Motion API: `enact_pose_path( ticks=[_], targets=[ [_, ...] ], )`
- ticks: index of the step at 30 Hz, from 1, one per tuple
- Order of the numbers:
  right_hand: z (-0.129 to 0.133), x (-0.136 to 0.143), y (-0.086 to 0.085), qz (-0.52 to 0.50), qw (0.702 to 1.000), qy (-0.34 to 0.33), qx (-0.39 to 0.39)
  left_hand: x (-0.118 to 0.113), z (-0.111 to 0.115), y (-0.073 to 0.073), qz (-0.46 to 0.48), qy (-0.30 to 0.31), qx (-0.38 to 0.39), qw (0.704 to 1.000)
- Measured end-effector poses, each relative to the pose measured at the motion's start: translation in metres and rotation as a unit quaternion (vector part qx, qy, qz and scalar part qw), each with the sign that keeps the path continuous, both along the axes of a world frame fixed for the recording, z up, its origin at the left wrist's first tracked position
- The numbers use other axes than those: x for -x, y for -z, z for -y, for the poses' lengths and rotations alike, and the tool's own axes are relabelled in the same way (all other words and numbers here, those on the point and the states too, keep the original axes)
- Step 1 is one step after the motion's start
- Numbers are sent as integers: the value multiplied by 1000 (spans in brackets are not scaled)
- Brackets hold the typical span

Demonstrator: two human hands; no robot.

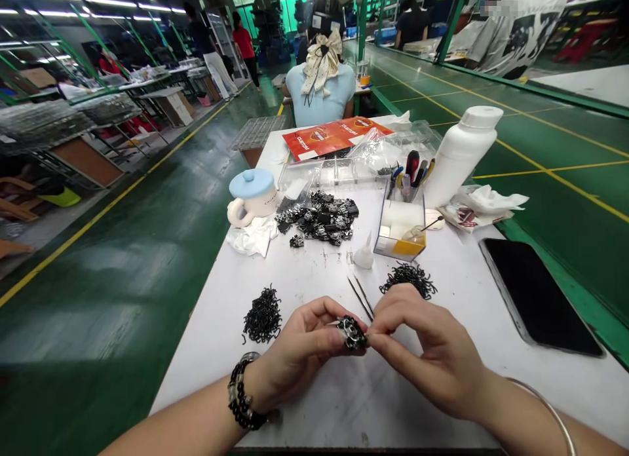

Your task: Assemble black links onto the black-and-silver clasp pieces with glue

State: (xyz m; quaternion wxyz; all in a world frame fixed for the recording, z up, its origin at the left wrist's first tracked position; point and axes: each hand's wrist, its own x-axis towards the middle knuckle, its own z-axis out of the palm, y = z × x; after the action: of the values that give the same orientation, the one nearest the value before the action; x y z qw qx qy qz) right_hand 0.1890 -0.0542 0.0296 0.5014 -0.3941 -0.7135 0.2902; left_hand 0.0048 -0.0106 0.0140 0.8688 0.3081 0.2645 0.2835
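Observation:
Near the front of the white table, my left hand (309, 341) holds a small black and silver part (352, 332) between thumb and fingers. The thumb and forefinger of my right hand (427, 344) are pinched together at the right edge of that part; whatever they grip is too small to make out. Just behind the hands lie thin dark tweezers (361, 299). A pile of small black hooked pieces (263, 315) is left of my left hand, and a second such pile (407, 280) lies behind my right hand. Farther back is a heap of black parts (324, 217).
A lidded mug (253, 197) stands at the back left on the table (211, 312). A tool box (401, 227), a white bottle (462, 154) and a phone (540, 295) are to the right. A seated person (322, 89) is beyond the table.

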Motion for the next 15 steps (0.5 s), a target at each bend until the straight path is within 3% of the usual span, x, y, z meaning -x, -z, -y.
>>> enact_pose_path(
  ticks=[15],
  targets=[
    [-2,-4,0,38,998,-19,53,2,0,2,-24,12,2,1000]
  ],
)
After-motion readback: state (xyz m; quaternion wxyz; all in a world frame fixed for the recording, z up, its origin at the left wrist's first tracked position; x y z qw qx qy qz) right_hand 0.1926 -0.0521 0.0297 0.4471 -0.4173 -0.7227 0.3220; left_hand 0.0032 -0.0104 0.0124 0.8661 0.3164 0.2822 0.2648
